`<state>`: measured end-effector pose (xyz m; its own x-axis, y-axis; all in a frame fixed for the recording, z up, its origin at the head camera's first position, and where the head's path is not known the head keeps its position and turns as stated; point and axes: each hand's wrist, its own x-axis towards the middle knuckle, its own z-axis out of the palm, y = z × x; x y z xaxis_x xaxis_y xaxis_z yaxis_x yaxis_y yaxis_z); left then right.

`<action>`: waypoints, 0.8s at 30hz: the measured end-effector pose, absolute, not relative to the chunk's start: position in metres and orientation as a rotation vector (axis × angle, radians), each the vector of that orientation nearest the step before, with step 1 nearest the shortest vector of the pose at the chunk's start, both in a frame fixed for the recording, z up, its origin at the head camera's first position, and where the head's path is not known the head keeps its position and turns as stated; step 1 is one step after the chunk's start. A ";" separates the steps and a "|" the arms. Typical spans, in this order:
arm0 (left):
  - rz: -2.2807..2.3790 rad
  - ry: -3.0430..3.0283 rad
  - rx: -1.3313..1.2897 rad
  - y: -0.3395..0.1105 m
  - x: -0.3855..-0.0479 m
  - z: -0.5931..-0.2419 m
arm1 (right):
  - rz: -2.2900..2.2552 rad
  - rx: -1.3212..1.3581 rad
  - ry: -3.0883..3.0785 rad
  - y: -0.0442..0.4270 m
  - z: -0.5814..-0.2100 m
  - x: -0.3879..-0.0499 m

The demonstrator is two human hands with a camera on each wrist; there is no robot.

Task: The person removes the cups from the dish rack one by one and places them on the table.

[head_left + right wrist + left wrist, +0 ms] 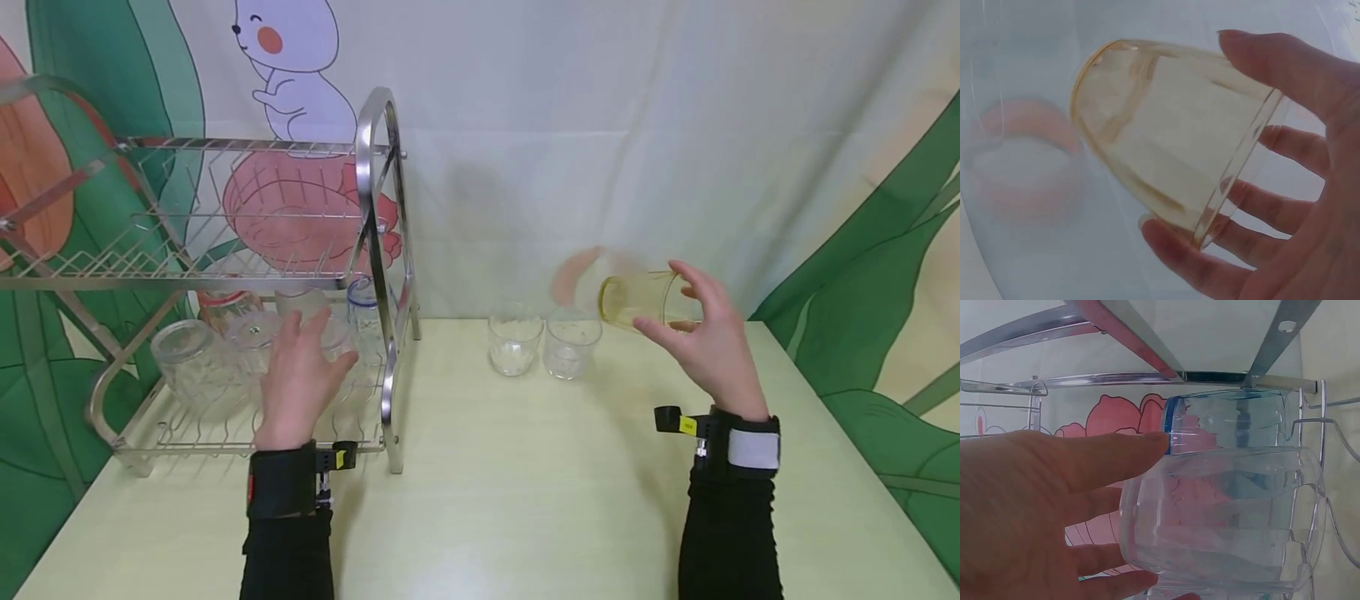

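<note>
Two clear glasses (515,342) stand upright on the surface (510,500), close beside each other. To the right of them, the right hand (708,342) holds the yellow glass (633,300) in the air, between thumb and fingers. This glass is tilted onto its side, with its wider end toward the palm. At the other side, the left hand (300,379) is at the lower level of the rack (365,167), with fingers spread wide around the upper end of a rack glass (1222,519); whether they touch it, I cannot tell. Just beside this one is the blue glass (1229,419), and the red glass (228,310) is farther back, among several others. So I judge the work to be partly done: two glasses are set down, the yellow one is not yet placed, and the glasses in the rack are perhaps what is left.
</note>
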<state>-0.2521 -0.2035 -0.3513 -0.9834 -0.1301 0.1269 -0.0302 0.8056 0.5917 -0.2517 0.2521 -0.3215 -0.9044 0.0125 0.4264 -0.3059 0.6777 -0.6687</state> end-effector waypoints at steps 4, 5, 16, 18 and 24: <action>-0.934 -2.848 0.129 -0.202 -0.252 -0.355 | 0.982 0.222 -2.532 0.260 -0.325 -0.256; -0.940 -2.851 0.127 -0.202 -0.252 -0.356 | 0.962 0.213 -2.543 0.261 -0.326 -0.257; -0.936 -2.870 0.135 -0.202 -0.254 -0.361 | 0.942 0.044 -2.674 0.276 -0.347 -0.275; -0.933 -2.857 0.137 -0.201 -0.254 -0.361 | 0.945 0.027 -2.703 0.276 -0.353 -0.280; -0.935 -2.831 0.120 -0.201 -0.253 -0.362 | 0.961 -0.013 -2.730 0.273 -0.368 -0.292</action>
